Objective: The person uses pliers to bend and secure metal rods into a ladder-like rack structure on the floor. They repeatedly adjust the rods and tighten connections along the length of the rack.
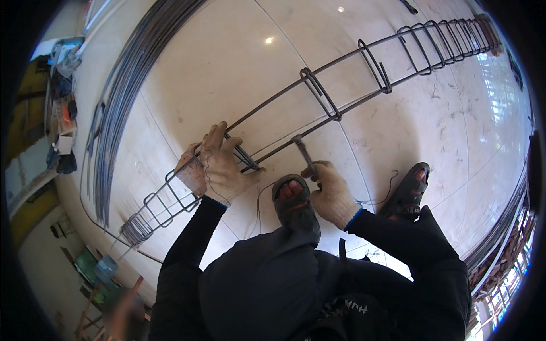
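A long rebar cage (267, 104) lies diagonally before me, its dark bars ringed by bent square stirrups. My left hand (222, 167), in a beige work glove, rests over the near bars and grips a stirrup (242, 153) between thumb and fingers. In my gloved right hand (331, 196) is a dark metal hand tool (305, 153) with a short wide head; its exact kind is unclear. The tool's head is close to the cage's lower bar, right of my left hand. A reddish brick (192, 170) sits under the cage beside my left hand.
A bundle of long steel rods (128, 77) lies on the tiled floor (227, 57) at left. More stirrups (136, 228) are bunched at the cage's near end, others (449, 42) toward its far end. Thin wire (384, 199) lies by my sandalled feet (293, 196). A blurred person (122, 312) is at lower left.
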Motion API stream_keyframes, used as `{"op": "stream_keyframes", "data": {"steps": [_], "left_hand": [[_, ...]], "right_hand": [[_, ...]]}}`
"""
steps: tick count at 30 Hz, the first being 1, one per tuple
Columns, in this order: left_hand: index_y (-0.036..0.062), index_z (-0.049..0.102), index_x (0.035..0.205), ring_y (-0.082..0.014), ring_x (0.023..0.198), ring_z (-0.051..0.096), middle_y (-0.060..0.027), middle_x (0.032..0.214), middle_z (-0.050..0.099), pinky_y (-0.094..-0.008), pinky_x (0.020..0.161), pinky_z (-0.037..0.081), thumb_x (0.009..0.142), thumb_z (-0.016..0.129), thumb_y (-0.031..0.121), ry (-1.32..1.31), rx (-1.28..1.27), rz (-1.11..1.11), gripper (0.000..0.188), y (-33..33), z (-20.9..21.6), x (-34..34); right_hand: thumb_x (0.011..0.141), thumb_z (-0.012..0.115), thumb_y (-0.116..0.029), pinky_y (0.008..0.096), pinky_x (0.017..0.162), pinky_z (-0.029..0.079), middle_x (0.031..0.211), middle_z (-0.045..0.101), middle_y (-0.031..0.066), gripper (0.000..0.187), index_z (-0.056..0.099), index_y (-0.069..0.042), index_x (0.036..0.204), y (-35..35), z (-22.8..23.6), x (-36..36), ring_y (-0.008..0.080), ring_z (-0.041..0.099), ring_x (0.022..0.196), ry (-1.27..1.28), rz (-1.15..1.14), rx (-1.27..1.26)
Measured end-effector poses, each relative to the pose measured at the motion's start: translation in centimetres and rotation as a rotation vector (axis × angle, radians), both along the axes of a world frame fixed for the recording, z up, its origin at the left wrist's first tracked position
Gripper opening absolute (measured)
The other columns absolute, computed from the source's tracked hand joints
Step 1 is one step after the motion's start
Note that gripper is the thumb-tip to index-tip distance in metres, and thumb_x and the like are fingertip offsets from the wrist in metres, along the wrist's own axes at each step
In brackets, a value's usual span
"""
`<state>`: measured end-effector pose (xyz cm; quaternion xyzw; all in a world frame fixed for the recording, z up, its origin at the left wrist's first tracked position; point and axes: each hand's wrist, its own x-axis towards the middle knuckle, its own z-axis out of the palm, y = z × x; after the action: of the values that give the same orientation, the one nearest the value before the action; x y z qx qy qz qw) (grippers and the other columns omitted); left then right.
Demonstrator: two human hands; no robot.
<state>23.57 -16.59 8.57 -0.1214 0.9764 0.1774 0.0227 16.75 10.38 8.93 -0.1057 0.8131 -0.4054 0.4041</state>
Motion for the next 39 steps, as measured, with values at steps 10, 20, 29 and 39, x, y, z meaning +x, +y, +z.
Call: {"op": "stream_keyframes", "data": {"steps": [10, 20, 29, 39], "left_hand": [[0.0111, 0.065, 0.111, -0.0480, 0.151, 0.042, -0.0256, 0.162, 0.046, -0.0593, 0.120, 0.038, 0.054, 0.104, 0.023, 0.014, 0.101, 0.018, 0.071, -0.2, 0.0, -1.1], [0.0107, 0.060, 0.108, -0.0498, 0.156, 0.037, -0.0278, 0.166, 0.043, -0.0598, 0.125, 0.034, 0.058, 0.101, 0.016, 0.041, 0.201, -0.048, 0.064, -0.5, 0.0, -1.8], [0.0071, 0.064, 0.104, -0.0512, 0.155, 0.033, -0.0244, 0.157, 0.048, -0.0635, 0.122, 0.033, 0.063, 0.095, 0.021, 0.065, 0.153, -0.072, 0.054, -0.4, -0.9, -1.8], [0.0101, 0.066, 0.106, -0.0522, 0.153, 0.035, -0.0243, 0.157, 0.048, -0.0628, 0.120, 0.034, 0.060, 0.097, 0.023, 0.046, 0.112, -0.096, 0.057, -0.5, -0.8, -1.6]], "right_hand": [[0.078, 0.055, 0.013, 0.0475, 0.102, 0.054, 0.133, 0.062, 0.0205, 0.044, 0.067, -0.004, 0.116, 1.3, 0.4, -1.7, 0.0414, 0.064, 0.119, 0.000, -0.179, 0.003], [0.079, 0.056, 0.012, 0.0473, 0.107, 0.052, 0.135, 0.062, 0.0189, 0.041, 0.067, -0.005, 0.115, 5.2, -0.1, -5.1, 0.0428, 0.061, 0.126, 0.091, 0.003, 0.037], [0.076, 0.055, 0.014, 0.0453, 0.101, 0.053, 0.128, 0.063, 0.0177, 0.042, 0.069, -0.004, 0.111, 4.0, 0.6, -5.1, 0.0415, 0.063, 0.120, 0.097, -0.023, 0.094], [0.079, 0.058, 0.012, 0.0448, 0.106, 0.053, 0.136, 0.061, 0.0186, 0.038, 0.071, -0.007, 0.109, 2.9, -0.6, -3.2, 0.0415, 0.062, 0.126, -0.075, -0.024, -0.080]]}}
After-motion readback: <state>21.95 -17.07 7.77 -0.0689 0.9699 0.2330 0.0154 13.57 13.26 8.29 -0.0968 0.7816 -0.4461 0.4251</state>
